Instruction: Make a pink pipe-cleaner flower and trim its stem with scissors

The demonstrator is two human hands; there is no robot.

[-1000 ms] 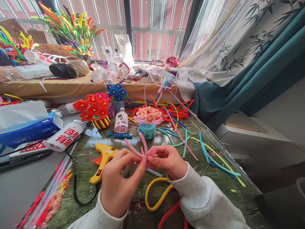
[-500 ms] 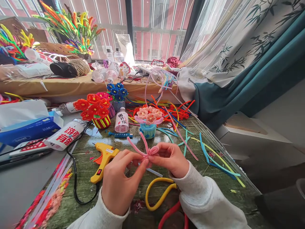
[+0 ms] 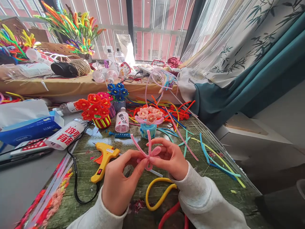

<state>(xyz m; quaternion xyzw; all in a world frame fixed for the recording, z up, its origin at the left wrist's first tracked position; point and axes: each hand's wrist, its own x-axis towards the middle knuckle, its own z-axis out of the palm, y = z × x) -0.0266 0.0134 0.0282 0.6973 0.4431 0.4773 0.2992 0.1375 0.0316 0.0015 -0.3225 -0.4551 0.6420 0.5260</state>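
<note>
Between both hands is a pink pipe cleaner (image 3: 149,143), bent into small loops with two straight ends sticking up. My left hand (image 3: 125,179) pinches it from the left with thumb and fingertips. From the right, my right hand (image 3: 172,160) grips it near the middle, thumb against the centre where the loops meet. Part of the loops is hidden behind the fingers. Beyond the hands stands a light blue pot (image 3: 148,131) holding pink pipe cleaner flowers (image 3: 150,114). To the left of my left hand lies a yellow glue gun (image 3: 104,159).
Red flowers (image 3: 94,106) in a striped pot and blue flowers (image 3: 117,92) stand at the back. A clear bottle (image 3: 122,120) is beside them. Blue and yellow pipe cleaners (image 3: 214,159) lie at right. A yellow loop (image 3: 154,203) lies in front, a tissue pack (image 3: 30,127) at left.
The pink pipe cleaner has turned a little, so its two ends point more upright and a lower loop shows. The fingers of my right hand have lifted and spread slightly.
</note>
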